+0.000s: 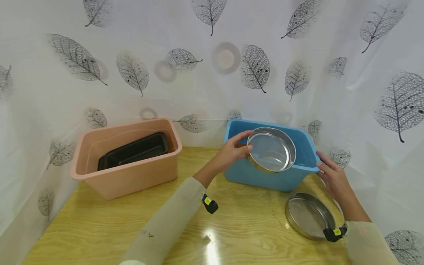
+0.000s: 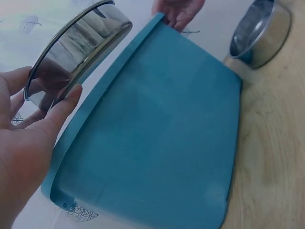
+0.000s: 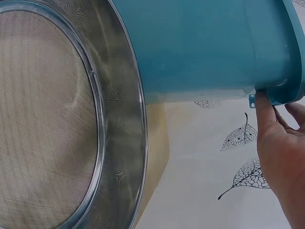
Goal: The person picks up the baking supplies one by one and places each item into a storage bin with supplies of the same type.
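Observation:
My left hand (image 1: 230, 151) pinches a round metal sieve (image 1: 269, 150) by its near side, thumb outside the wall. The sieve is tilted above the blue plastic bin (image 1: 256, 178) and overlaps its opening in the head view. In the left wrist view the sieve's shiny wall (image 2: 90, 45) shows close beside the bin's rim. My right hand (image 1: 334, 178) grips the bin's right end at the rim, with a finger pressed under the lip in the right wrist view. A second round sieve (image 1: 309, 215) with fine mesh lies on the table in front of that hand.
At the left stands a pink plastic bin (image 1: 132, 180) with a black rectangular pan (image 1: 135, 149) lying slanted inside. Both bins stand on a yellow wood-grain table (image 1: 241, 224). Behind and beside them hangs a white sheet (image 1: 205, 95) printed with leaves.

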A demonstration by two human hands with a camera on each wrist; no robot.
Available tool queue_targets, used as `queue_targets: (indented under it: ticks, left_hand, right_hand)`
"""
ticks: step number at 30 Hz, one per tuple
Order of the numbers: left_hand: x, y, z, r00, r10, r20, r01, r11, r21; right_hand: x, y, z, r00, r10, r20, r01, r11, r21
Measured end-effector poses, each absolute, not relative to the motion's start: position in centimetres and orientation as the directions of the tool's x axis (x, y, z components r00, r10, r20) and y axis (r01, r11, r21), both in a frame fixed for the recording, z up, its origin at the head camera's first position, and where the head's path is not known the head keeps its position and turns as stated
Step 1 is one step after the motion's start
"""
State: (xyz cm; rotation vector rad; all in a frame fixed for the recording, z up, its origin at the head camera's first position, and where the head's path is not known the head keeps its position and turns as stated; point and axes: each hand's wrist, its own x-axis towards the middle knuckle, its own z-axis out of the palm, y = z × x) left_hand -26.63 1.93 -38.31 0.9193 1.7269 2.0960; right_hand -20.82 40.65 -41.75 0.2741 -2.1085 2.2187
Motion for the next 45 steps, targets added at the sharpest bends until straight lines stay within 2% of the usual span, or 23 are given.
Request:
queue_targets:
  ticks: [7, 13, 22, 29, 37, 42, 45]
  left_hand:
    - [-29.1, 3.7, -37.7, -0.782, 0.556, 0.281, 0.169, -0.245, 0.955]
    - [-30.2, 5.2, -36.4, -0.793, 0.558, 0.243, 0.174, -0.174, 0.969]
    - [-31.7, 7.0, -35.6, -0.765, 0.610, 0.207, 0.190, -0.094, 0.977]
    - [-33.1, 8.3, -35.8, -0.773, 0.613, 0.164, 0.241, 0.045, 0.969]
    - [-34.1, 9.9, -36.9, -0.763, 0.641, 0.079, 0.264, 0.197, 0.944]
    - [-34.2, 10.3, -37.8, -0.778, 0.628, 0.017, 0.332, 0.388, 0.860]
    - [-34.1, 10.4, -37.9, -0.787, 0.617, 0.007, 0.360, 0.450, 0.817]
  right_hand:
    - [-20.8, 40.7, -41.7, -0.985, -0.053, 0.163, -0.161, -0.038, -0.986]
    - [-20.9, 40.8, -41.7, -0.988, -0.040, 0.151, -0.149, -0.064, -0.987]
    - [-21.0, 40.7, -42.0, -0.987, -0.038, 0.157, -0.154, -0.067, -0.986]
    - [-21.1, 40.7, -42.0, -0.989, -0.038, 0.141, -0.140, -0.041, -0.989]
    - [-21.1, 40.8, -42.1, -0.983, -0.050, 0.175, -0.170, -0.101, -0.980]
    - [-21.0, 40.7, -42.0, -0.983, -0.049, 0.177, -0.172, -0.098, -0.980]
    - [-20.9, 40.7, -41.9, -0.987, -0.041, 0.154, -0.151, -0.072, -0.986]
